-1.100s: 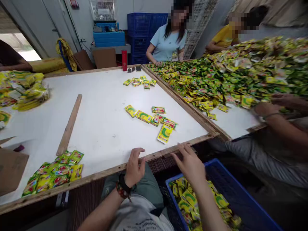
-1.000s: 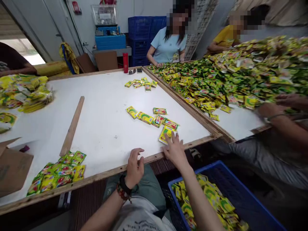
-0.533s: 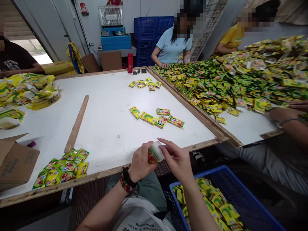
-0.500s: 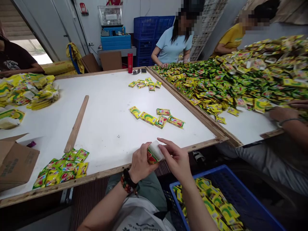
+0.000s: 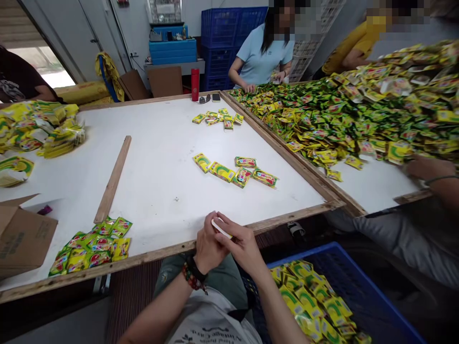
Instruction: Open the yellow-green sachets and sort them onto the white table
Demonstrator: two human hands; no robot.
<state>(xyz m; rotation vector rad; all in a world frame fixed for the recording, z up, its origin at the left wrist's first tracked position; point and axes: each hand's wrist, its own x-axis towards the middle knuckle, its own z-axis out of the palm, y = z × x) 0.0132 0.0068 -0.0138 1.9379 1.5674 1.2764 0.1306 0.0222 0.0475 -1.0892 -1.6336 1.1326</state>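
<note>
Glossy green-and-yellow sachets (image 5: 89, 246) lie at nine o'clock from the hands, yellow-and-green printed cartons (image 5: 222, 172) between twelve and one, a blue plastic crate (image 5: 369, 286) at four. A small white-edged box (image 5: 221, 228), partly hidden, sits between left hand (image 5: 207, 246) and right hand (image 5: 242, 244), both grasping it.

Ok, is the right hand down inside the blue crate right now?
No, the right hand is above the blue crate, meeting the left hand around a small pack with its white side showing.
</note>
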